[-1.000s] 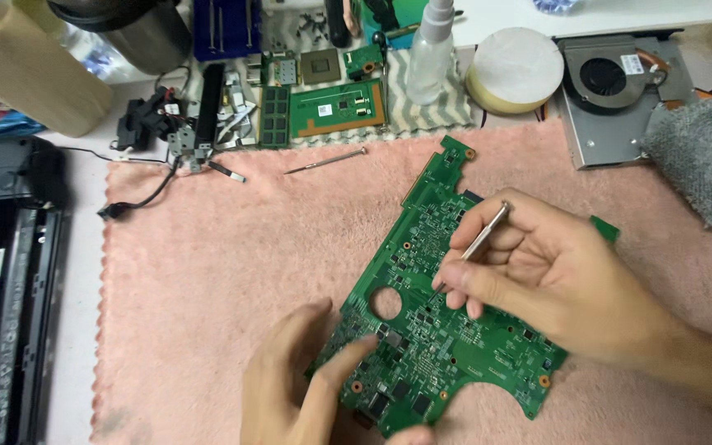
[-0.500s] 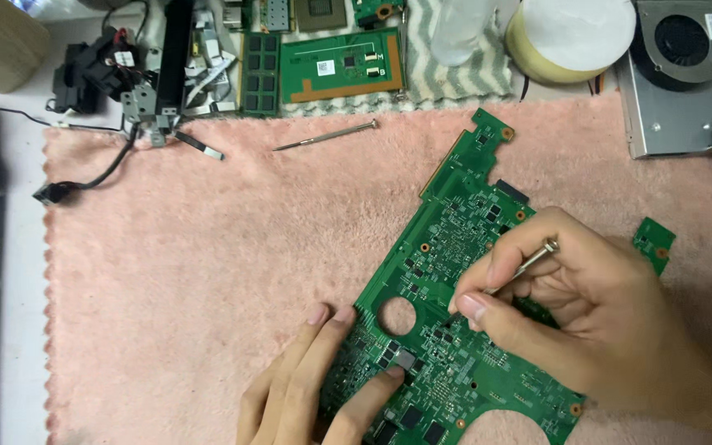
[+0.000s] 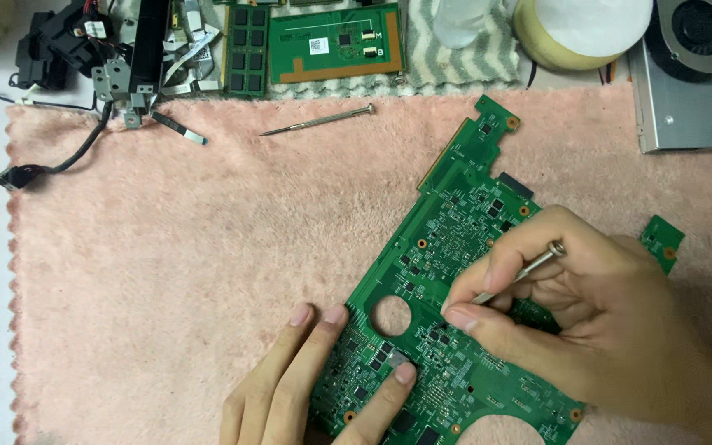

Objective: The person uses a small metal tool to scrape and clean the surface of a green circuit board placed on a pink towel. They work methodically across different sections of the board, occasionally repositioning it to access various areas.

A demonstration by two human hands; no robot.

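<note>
A large green circuit board with a round hole lies on a pink fluffy cloth. My right hand grips a thin metal screwdriver like a pen, its tip down on the board just right of the hole. My left hand rests flat on the board's lower left part, with fingertips pressing on the board near the hole. A second thin screwdriver lies loose on the cloth at the top.
Along the far edge lie a smaller green board, a memory stick, black metal parts with a cable, a tape roll and a fan on a metal plate. A small green board piece sits right of my hand.
The view has dropped and closed in on the board. My right hand has brought the screwdriver tip down toward the board by the hole; my left hand's fingers have spread further onto the board.
</note>
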